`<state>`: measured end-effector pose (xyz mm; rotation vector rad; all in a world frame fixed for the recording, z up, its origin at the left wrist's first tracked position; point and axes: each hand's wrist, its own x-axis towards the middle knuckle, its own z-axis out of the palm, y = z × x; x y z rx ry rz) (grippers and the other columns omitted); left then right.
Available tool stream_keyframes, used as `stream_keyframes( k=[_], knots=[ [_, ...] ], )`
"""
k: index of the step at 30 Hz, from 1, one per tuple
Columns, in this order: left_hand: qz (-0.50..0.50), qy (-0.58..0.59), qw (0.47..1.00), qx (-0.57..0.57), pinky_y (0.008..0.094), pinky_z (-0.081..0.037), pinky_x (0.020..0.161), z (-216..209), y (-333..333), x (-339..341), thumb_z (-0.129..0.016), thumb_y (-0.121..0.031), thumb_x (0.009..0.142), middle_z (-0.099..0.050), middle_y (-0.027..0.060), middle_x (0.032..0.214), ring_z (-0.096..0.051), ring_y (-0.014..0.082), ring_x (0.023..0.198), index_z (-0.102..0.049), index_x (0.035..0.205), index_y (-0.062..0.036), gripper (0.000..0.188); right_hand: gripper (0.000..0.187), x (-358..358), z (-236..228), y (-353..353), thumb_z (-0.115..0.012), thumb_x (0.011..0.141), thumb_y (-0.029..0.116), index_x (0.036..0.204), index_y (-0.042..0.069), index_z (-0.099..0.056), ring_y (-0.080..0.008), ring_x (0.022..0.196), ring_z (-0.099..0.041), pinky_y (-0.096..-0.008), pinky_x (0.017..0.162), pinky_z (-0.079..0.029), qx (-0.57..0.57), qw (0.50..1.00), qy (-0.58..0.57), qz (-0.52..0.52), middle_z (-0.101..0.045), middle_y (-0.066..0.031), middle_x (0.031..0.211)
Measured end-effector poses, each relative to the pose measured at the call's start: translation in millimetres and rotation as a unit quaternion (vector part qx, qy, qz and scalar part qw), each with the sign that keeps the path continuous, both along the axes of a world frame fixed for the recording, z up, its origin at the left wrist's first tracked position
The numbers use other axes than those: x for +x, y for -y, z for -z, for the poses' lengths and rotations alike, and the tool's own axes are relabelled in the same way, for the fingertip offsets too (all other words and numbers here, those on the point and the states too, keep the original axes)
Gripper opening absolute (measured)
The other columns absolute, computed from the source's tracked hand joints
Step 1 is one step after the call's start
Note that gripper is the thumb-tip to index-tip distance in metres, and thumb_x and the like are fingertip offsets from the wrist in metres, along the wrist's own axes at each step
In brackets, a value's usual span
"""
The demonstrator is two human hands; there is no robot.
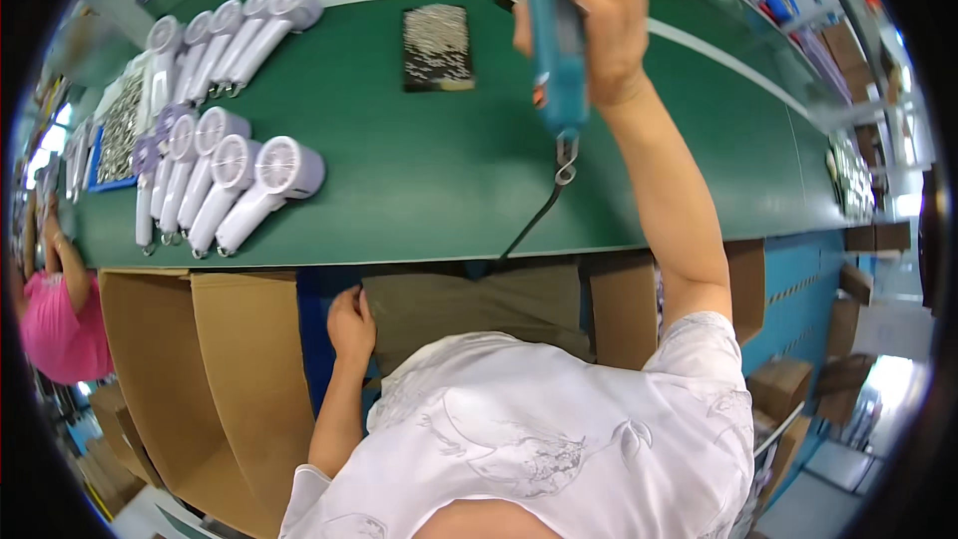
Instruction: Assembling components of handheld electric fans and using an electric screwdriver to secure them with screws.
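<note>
Green counter fills the frame's middle. Top centre, the right hand wraps a teal corded power tool, raised off it. Lower centre, the left hand rests curled, seemingly empty. White handheld fans lie in rows at left.

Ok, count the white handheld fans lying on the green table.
10, as far as shows: five in the far row, five in the near row, all at the left of the green table. Overlapping ones or more near the left rim may be hidden.
</note>
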<state>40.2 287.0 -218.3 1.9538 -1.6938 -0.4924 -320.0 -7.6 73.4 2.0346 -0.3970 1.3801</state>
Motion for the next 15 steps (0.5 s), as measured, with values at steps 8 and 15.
stream_keyframes(
  k=[8,15],
  knots=[
    [0.319,0.002,0.935,0.157,0.0478,-0.054,0.07,-110.6,43.5,-201.8,-0.07,-0.043,0.094,-0.07,0.0151,0.084,-0.067,0.0395,0.081,-0.061,0.127,0.0063,0.06,0.049,-104.2,-29.9,-65.4,-0.075,0.081,0.003,0.128,-0.001,-0.06,-0.0359,0.107,-0.066,-0.0423,0.097,-0.052,-0.055,0.969,0.16,0.177,-0.066,-0.0186,0.12],
    [0.37,-0.106,0.918,-0.096,0.0498,-0.052,0.094,27.2,90.5,-403.5,-0.064,-0.034,0.097,-0.07,0.0216,0.115,-0.064,0.0436,0.112,-0.068,0.122,-0.004,0.039,0.044,-263.1,-27.3,-157.9,-0.077,0.084,0.005,0.125,0.0,-0.062,-0.0363,0.106,-0.067,-0.0437,0.097,-0.052,-0.096,0.934,0.124,0.322,-0.067,-0.0195,0.116]
  ],
)
